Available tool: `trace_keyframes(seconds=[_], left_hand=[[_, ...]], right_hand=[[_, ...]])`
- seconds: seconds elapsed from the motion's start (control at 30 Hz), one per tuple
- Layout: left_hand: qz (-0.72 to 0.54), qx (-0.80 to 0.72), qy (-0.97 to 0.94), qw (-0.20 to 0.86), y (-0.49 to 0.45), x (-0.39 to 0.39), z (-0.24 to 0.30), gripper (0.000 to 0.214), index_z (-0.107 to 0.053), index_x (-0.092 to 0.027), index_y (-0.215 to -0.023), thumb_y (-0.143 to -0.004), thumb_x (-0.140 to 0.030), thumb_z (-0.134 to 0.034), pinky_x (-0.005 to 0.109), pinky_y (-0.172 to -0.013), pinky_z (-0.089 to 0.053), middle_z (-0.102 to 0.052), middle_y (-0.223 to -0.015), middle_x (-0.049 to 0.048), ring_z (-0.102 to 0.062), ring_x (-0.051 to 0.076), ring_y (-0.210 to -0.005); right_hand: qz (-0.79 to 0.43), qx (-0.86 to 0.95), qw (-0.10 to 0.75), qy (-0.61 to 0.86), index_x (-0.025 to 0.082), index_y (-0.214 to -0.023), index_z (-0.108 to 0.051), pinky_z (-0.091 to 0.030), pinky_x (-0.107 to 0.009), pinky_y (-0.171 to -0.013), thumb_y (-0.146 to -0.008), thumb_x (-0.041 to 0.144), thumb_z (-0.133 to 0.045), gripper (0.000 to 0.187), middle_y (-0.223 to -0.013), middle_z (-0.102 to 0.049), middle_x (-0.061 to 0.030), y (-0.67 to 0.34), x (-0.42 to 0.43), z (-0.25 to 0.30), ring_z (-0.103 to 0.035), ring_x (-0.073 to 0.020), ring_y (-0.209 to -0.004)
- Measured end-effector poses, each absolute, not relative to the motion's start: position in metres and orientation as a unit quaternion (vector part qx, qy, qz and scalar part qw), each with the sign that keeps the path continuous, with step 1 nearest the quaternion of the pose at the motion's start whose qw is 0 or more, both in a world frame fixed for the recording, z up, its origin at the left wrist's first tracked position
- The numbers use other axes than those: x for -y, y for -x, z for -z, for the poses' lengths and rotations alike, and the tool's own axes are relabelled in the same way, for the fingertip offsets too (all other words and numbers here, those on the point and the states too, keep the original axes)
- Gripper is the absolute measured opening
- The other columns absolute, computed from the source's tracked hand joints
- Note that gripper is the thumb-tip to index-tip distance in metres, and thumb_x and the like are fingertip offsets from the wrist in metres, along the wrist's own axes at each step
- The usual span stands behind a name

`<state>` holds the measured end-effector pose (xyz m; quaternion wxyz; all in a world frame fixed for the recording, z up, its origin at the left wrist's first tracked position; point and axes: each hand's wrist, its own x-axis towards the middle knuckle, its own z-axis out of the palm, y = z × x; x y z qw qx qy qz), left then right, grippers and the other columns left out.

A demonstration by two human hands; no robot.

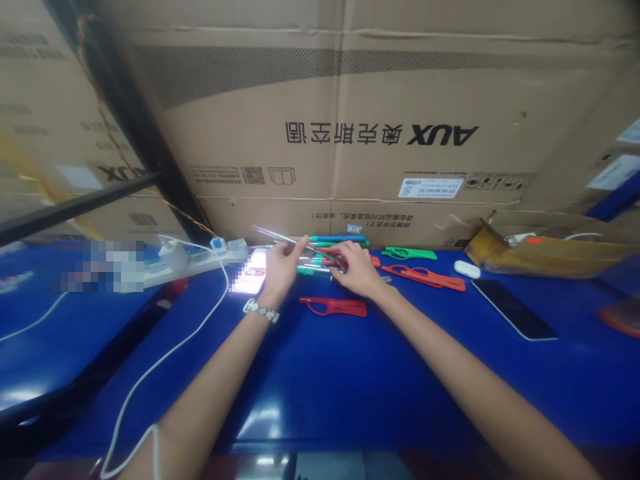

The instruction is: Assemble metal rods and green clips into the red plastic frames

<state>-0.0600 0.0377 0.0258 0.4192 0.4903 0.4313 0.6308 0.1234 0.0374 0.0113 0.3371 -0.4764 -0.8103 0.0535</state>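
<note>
A thin metal rod (320, 251) slants between my hands, its far end rising to the left. My left hand (282, 268), with a metal bracelet at the wrist, is closed on it with thumb and fingers. My right hand (358, 268) is closed around its nearer end, hiding what is under the fingers. Just behind the hands lie a blue tube-like piece (343, 238) with a green end and several rods, partly covered. In front is a red long-nosed lighter-shaped plastic piece (340, 307). To the right lie a green one (410, 253) and an orange-red one (434, 278).
A lit phone (249, 273) lies beside my left hand. A power strip (173, 268) with a white cable (185, 337) is farther left. A dark phone (513, 308), a white earbud case (467, 269) and an open carton (545, 257) are at right. A large cardboard box (345, 167) stands behind.
</note>
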Motion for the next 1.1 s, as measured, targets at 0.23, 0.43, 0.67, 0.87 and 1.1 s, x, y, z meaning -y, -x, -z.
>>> trace_keyframes(seconds=[0.23,0.43,0.67,0.87,1.1], left_hand=[[-0.655,-0.409,-0.470,0.428,0.052,-0.041,-0.037,0.039,-0.067,-0.011,-0.088,-0.074,-0.045,-0.078,0.035,-0.074,-0.064,-0.073,-0.081,0.0067,-0.074,0.020,-0.070],[-0.656,-0.361,-0.461,0.476,0.043,-0.035,-0.036,0.037,-0.062,-0.014,-0.091,-0.071,-0.038,-0.082,0.039,-0.082,-0.062,-0.076,-0.083,0.0066,-0.075,0.021,-0.074],[-0.669,-0.326,-0.468,0.476,0.045,-0.031,-0.043,0.031,-0.063,-0.012,-0.086,-0.069,-0.029,-0.084,0.036,-0.086,-0.061,-0.077,-0.084,0.0099,-0.076,0.022,-0.081],[-0.695,-0.323,-0.438,0.470,0.044,-0.030,-0.047,0.029,-0.066,-0.011,-0.083,-0.068,-0.029,-0.085,0.035,-0.085,-0.061,-0.077,-0.082,0.0098,-0.075,0.022,-0.083],[-0.710,-0.316,-0.426,0.463,0.044,-0.033,-0.052,0.027,-0.067,-0.011,-0.081,-0.068,-0.028,-0.085,0.033,-0.083,-0.062,-0.077,-0.083,0.0102,-0.075,0.021,-0.082]], right_hand=[[-0.044,0.776,0.367,0.510,0.023,-0.079,-0.075,-0.034,-0.038,-0.082,-0.090,0.026,-0.063,0.017,-0.097,-0.074,-0.0033,-0.131,-0.049,-0.004,-0.057,-0.0234,-0.096],[-0.042,0.773,0.402,0.489,0.025,-0.084,-0.079,-0.036,-0.039,-0.085,-0.088,0.022,-0.066,0.014,-0.096,-0.074,-0.0027,-0.125,-0.055,-0.026,-0.058,-0.0232,-0.097],[-0.089,0.775,0.422,0.462,0.025,-0.091,-0.079,-0.041,-0.035,-0.080,-0.089,0.024,-0.064,0.015,-0.086,-0.075,-0.0023,-0.117,-0.053,-0.043,-0.062,-0.0196,-0.083],[-0.110,0.794,0.368,0.472,0.024,-0.100,-0.075,-0.041,-0.039,-0.085,-0.081,0.031,-0.074,0.020,-0.097,-0.073,-0.0043,-0.121,-0.043,-0.027,-0.058,-0.0239,-0.096],[-0.133,0.797,0.359,0.467,0.024,-0.105,-0.072,-0.044,-0.040,-0.086,-0.080,0.031,-0.074,0.026,-0.104,-0.072,-0.0052,-0.132,-0.041,-0.010,-0.060,-0.0237,-0.095]])
